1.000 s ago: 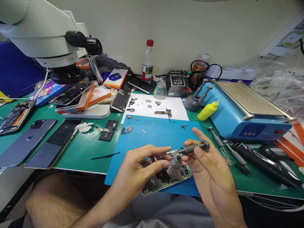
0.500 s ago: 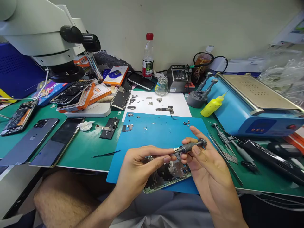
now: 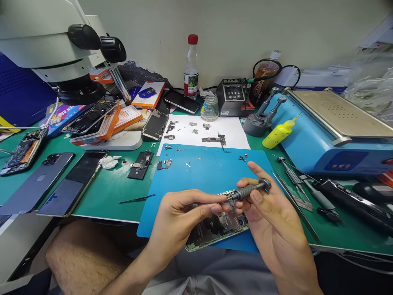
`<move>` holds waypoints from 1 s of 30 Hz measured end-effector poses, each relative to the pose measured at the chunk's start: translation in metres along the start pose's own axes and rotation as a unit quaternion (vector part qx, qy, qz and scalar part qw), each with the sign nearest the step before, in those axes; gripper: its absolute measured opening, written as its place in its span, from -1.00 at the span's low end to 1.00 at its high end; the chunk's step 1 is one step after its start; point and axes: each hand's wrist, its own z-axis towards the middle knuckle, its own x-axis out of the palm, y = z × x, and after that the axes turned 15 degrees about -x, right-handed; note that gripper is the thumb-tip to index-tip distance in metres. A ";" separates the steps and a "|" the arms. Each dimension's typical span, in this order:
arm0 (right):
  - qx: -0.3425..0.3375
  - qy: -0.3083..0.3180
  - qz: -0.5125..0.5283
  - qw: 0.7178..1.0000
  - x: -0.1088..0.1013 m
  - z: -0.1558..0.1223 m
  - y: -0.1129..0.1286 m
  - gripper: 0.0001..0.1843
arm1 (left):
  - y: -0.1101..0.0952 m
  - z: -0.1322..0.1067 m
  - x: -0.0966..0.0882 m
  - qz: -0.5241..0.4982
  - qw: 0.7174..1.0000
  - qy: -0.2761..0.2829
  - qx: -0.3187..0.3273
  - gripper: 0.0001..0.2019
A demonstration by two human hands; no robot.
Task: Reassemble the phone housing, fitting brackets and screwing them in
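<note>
My right hand (image 3: 272, 217) holds a dark grey precision screwdriver (image 3: 248, 190) by its knurled handle, thumb and fingers around it and the forefinger raised. The thumb and forefinger of my left hand (image 3: 184, 217) are pinched on the screwdriver's tip end; whether a small part sits between them is hidden. Below both hands lies an opened phone housing (image 3: 211, 233), its inside showing and its upper part covered by my fingers. It rests at the front edge of a blue mat (image 3: 196, 180).
Small phone parts lie on the mat and on a white sheet (image 3: 184, 127) behind it. Tweezers (image 3: 297, 209) and other tools lie on the right, beside a blue heating machine (image 3: 325, 151). A microscope (image 3: 61, 49) overhangs several phones on the left. A bottle (image 3: 191, 73) stands behind.
The view has shifted slightly. Both hands keep their hold on the screwdriver, with the handle now sitting a little farther right in the picture.
</note>
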 end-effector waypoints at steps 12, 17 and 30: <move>0.051 -0.011 0.037 0.998 0.003 -0.001 0.006 -0.45 | 0.000 0.000 -0.003 0.023 1.000 0.002 0.008 -0.75; 0.045 -0.007 0.014 0.999 0.004 0.000 0.005 -0.48 | 0.000 0.001 -0.004 0.017 1.000 0.005 0.007 -0.75; 0.069 -0.004 0.036 0.997 0.001 0.001 0.005 -0.46 | 0.000 0.001 -0.006 -0.010 0.999 0.037 -0.017 -0.76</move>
